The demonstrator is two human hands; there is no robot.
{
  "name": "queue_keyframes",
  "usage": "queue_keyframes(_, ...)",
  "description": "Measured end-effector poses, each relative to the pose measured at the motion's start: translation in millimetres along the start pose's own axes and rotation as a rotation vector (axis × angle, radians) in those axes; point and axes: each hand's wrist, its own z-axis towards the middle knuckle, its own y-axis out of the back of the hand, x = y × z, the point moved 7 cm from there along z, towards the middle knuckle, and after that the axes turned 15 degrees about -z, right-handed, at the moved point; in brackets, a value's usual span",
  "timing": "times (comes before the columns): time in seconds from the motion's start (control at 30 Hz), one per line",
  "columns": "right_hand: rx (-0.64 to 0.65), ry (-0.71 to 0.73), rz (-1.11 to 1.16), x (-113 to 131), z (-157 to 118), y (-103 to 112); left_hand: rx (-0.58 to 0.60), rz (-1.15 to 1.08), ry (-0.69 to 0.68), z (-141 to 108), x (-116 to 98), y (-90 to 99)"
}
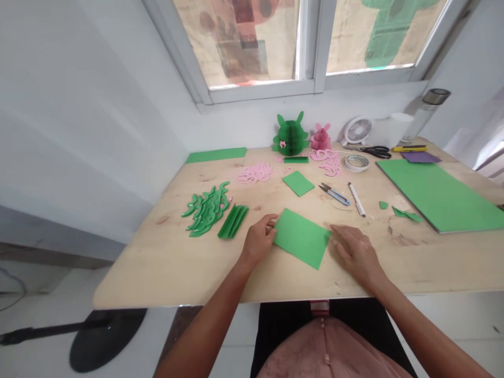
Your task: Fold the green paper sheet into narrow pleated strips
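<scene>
A green paper sheet [302, 237] lies flat and slightly turned on the wooden table in front of me. My left hand [260, 239] is at its left edge, fingers curled together against the paper's side. My right hand [354, 251] rests on the table with its fingers stretched toward the sheet's right corner, fingertips touching it. Beyond the sheet lies a smaller green square [298, 183]. To the left of my left hand sits an accordion-folded green paper [233, 221], beside a pile of curved green cutouts [207, 210].
Snips [334, 194], a white pen [356, 199] and green scraps lie beyond my right hand. A large green sheet [443, 197] covers the right side. Further back stand green [290, 136] and pink paper figures [320, 137], tape [356, 163], black scissors [376, 151] and a fan [357, 130].
</scene>
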Motion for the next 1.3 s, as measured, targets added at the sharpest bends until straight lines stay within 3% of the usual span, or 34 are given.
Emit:
queue_keyframes(0.13,0.02,0.087,-0.089,9,-2,-1,-0.002,0.089,-0.052,-4,-7,-0.6)
queue_keyframes(0.3,0.019,0.093,-0.086,15,-8,2,0.042,0.32,-0.207,-21,-15,-5.5)
queue_keyframes(0.43,0.031,0.083,-0.037,20,-15,3,0.087,0.42,-0.234,-36,-11,-9.4)
queue_keyframes(0.87,0.047,-0.015,0.215,37,-29,13,0.261,0.371,-0.249,-47,-6,-9.9)
queue_keyframes(1.07,0.123,-0.018,0.351,43,-23,7,0.3,0.357,-0.25,-51,-4,-10.1)
queue_keyframes(1.3,0.236,0.053,0.589,57,-12,16,0.35,0.298,-0.233,-53,-5,-6.6)
